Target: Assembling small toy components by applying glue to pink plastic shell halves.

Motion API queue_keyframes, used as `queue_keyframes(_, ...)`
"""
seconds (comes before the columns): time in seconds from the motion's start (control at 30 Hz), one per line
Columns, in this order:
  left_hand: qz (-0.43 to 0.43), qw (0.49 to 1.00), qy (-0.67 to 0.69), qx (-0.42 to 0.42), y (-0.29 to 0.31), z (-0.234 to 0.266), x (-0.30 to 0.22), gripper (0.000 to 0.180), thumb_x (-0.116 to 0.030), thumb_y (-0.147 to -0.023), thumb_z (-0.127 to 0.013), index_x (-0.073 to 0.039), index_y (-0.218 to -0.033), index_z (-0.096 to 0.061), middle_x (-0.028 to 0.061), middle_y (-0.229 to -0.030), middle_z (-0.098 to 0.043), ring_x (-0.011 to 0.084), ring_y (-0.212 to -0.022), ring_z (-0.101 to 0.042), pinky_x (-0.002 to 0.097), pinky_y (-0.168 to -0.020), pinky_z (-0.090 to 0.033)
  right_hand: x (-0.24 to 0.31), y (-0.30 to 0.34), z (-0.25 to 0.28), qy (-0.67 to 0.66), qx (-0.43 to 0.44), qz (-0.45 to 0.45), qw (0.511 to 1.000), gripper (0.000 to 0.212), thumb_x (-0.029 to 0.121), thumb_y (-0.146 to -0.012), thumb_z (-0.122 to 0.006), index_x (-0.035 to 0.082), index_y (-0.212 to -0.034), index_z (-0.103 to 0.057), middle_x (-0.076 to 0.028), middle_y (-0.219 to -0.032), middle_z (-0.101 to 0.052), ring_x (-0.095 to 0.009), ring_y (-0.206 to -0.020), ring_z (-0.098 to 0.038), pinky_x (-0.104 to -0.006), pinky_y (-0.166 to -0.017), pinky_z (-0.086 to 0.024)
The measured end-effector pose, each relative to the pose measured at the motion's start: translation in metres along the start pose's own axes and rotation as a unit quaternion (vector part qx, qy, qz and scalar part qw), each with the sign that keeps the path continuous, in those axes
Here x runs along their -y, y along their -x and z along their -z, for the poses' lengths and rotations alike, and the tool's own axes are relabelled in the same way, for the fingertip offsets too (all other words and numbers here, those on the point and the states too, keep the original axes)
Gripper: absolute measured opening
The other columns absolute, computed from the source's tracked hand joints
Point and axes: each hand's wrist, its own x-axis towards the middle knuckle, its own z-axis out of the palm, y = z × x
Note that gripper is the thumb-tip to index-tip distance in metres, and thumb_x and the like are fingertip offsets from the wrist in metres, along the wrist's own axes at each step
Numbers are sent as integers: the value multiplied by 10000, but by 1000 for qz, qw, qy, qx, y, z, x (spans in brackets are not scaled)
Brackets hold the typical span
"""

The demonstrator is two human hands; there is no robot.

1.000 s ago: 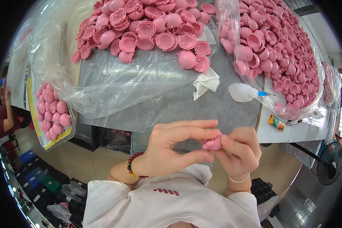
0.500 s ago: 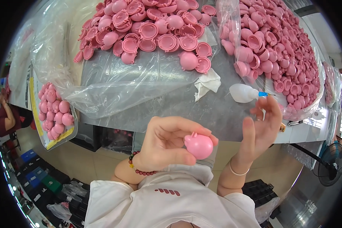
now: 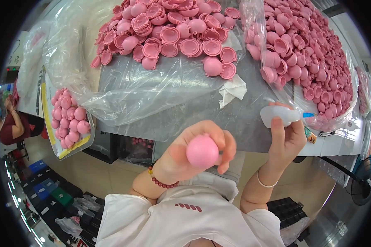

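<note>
My left hand [image 3: 185, 152] holds a round pink plastic ball [image 3: 202, 151] in front of my body, its smooth side turned upward. A white squeeze bottle [image 3: 278, 115] with a blue needle tip is in the grip of my right hand [image 3: 287, 133], just above the right part of the table; the tip points right. Beyond my hands, loose pink half shells [image 3: 169, 35] lie heaped on the grey table [image 3: 148, 78], several of them open side up. A crumpled white tissue [image 3: 233, 90] rests between that heap and the bottle.
A large plastic bag [image 3: 301, 49] full of pink shells fills the right side. At the left, a tray [image 3: 91, 136] holds closed pink balls [image 3: 70, 119]. Clear plastic sheeting [image 3: 115, 107] lies across the table. A fan [image 3: 365, 181] stands at the right; another person's arm [image 3: 16, 123] shows far left.
My right hand has closed on the squeeze bottle and lifted it slightly, shifting it right. My left hand has turned the pink ball and moved it a little left.
</note>
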Motion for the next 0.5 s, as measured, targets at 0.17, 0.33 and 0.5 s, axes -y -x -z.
queue_keyframes(0.17,24,989,-106,96,0,4,-7,544,-316,-603,-763,-63,-953,-433,115,-816,-545,220,-743,-521,296,-639,-464,-2,6,7,-11,8,-19,1000,254,85,-716,-630,-57,-912,-554,-117,-841,-598,-155,-783,-560,-256,-729,-427)
queue_keyframes(0.33,-211,785,-574,103,-5,-6,-16,473,-159,-542,-799,13,-888,-526,180,-847,-574,271,-790,-578,347,-678,-493,-3,8,6,-10,13,-4,1000,254,86,-704,-639,-58,-898,-558,-111,-828,-602,-144,-751,-558,-241,-703,-428)
queue_keyframes(0.5,-287,671,-678,91,-5,-14,-11,451,-197,-559,-785,6,-893,-561,168,-824,-601,268,-781,-598,384,-713,-497,-3,9,8,23,33,-24,999,219,77,-694,-635,-61,-850,-567,-99,-813,-608,-121,-718,-544,-221,-684,-419)
